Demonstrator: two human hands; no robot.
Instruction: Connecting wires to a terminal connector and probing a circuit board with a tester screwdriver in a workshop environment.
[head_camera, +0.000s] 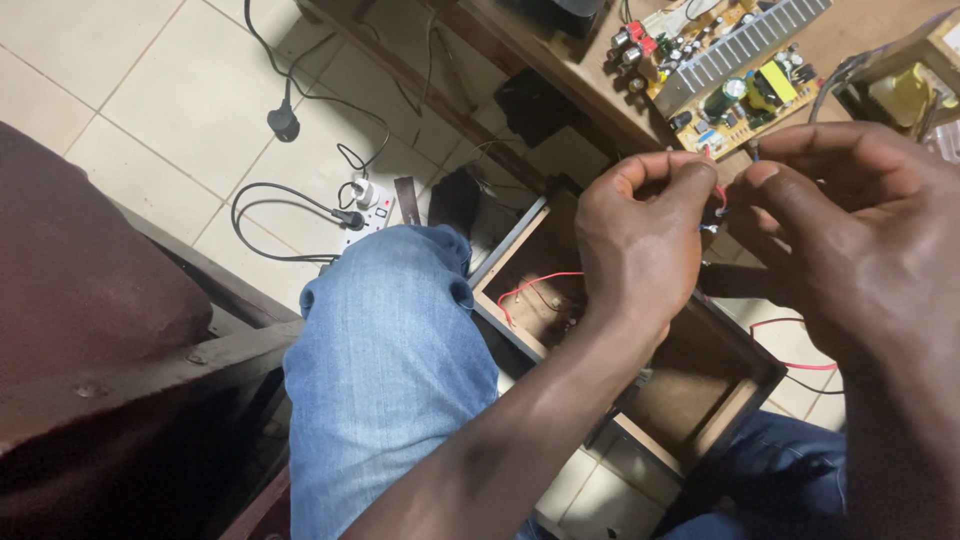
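My left hand (640, 240) and my right hand (860, 220) meet above an open wooden box (745, 365). Their fingertips pinch thin wire ends (719, 200), red and blue, between them. A red wire (535, 285) runs down from the hands into the box. The box stands on the floor between my knees, its inside bare wood. The exact join of the wire ends is hidden by my fingers.
A circuit board (725, 65) with a ribbed metal heat sink lies on the wooden bench at top right. A white power strip (368, 208) with black plugs and cables lies on the tiled floor. My jeans-clad left leg (385, 370) is beside the box. A dark brown seat (80, 280) sits at left.
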